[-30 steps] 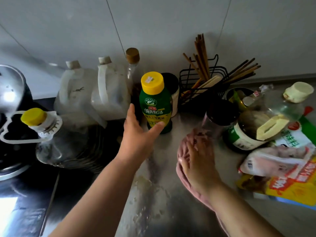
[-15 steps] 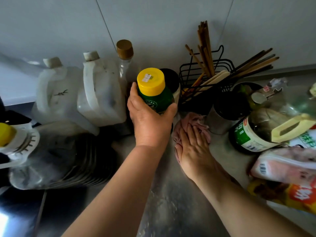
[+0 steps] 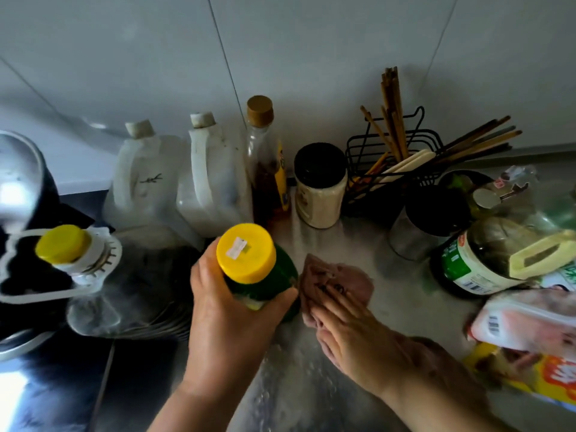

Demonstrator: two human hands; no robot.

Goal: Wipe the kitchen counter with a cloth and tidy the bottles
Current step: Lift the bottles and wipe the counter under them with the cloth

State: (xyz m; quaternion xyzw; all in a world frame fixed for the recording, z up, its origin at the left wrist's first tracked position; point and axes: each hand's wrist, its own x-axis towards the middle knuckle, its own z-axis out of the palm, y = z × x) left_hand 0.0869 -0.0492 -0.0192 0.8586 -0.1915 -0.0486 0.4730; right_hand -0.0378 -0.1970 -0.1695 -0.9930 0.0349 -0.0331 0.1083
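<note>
My left hand (image 3: 227, 319) grips a green bottle with a yellow cap (image 3: 249, 260), lifted off the steel counter (image 3: 311, 397) and tilted toward me. My right hand (image 3: 352, 335) lies flat on a pink cloth (image 3: 336, 279), pressing it onto the counter just right of the bottle. Along the back wall stand two white jugs (image 3: 174, 182), a tall glass bottle with a cork-coloured cap (image 3: 265, 163) and a black-lidded jar (image 3: 321, 188). A clear oil bottle with a yellow cap (image 3: 62, 247) lies at the left.
A black wire rack of chopsticks (image 3: 402, 151) stands at the back right. A dark cup (image 3: 427, 222), a large green-labelled bottle with a yellow handle (image 3: 486, 263) and food packets (image 3: 526, 332) crowd the right. A pot (image 3: 18, 182) sits on the dark stove at the left.
My left hand closed on the green bottle, lifted it and drew it toward me. My right hand slid the cloth into the spot where the bottle stood.
</note>
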